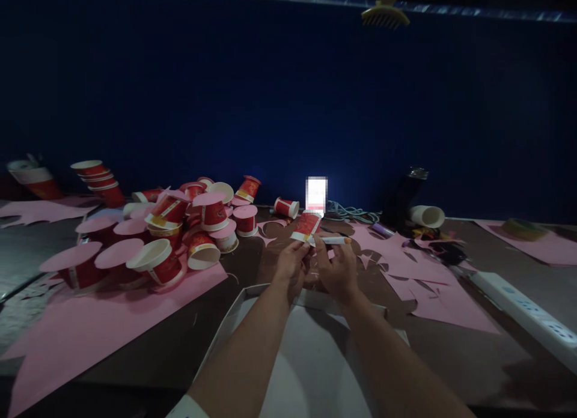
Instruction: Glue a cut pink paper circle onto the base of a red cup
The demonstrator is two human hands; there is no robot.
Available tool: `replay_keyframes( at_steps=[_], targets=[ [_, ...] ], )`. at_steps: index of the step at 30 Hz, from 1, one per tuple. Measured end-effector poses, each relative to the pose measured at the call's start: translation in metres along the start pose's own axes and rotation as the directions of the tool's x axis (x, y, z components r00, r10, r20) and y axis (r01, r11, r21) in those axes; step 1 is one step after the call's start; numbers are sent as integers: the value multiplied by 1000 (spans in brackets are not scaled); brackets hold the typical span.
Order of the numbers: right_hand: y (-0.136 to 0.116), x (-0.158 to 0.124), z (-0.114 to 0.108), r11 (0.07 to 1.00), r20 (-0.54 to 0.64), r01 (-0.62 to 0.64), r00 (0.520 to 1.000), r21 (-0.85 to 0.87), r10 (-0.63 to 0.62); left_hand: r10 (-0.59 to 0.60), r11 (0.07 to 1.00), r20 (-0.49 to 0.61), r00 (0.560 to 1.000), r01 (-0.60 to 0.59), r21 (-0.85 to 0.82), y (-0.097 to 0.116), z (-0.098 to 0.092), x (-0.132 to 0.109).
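Observation:
In the middle of the head view, my left hand [292, 263] is closed around a small red paper cup [307, 224] with a white and yellow band. My right hand [339, 268] is beside it, its fingers closed on a white pen-like stick [334, 241] with an orange end. The stick's other end points at the cup; whether it touches cannot be made out. Below both forearms lies an open white box [311, 346]. The fingertips of both hands are partly hidden.
Many red paper cups [213, 217], several topped with pink discs, are heaped at left over a pink sheet [121, 322]. Pink paper scraps [406, 256] lie at right, near a power strip [527, 313]. A glowing screen [316, 193], a coiled cable [354, 212] and a dark bottle [408, 190] stand behind.

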State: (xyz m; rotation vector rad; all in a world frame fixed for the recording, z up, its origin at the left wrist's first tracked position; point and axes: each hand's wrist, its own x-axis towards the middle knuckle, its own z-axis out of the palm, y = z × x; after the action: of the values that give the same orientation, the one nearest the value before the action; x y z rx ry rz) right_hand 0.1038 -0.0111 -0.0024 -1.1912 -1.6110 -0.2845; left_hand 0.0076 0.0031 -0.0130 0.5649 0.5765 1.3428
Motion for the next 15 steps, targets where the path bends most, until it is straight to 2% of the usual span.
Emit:
replay_keyframes(
  at_steps=[7, 15],
  targets=[
    [-4, 4, -4, 997, -22, 20, 1000, 73, -19, 52, 998, 54, 997, -51, -31, 1, 1, -1],
    [-3, 4, -3, 997, -10, 5, 1000, 78, -4, 85, 996, 53, 995, -84, -20, 1, 1, 0]
  ],
)
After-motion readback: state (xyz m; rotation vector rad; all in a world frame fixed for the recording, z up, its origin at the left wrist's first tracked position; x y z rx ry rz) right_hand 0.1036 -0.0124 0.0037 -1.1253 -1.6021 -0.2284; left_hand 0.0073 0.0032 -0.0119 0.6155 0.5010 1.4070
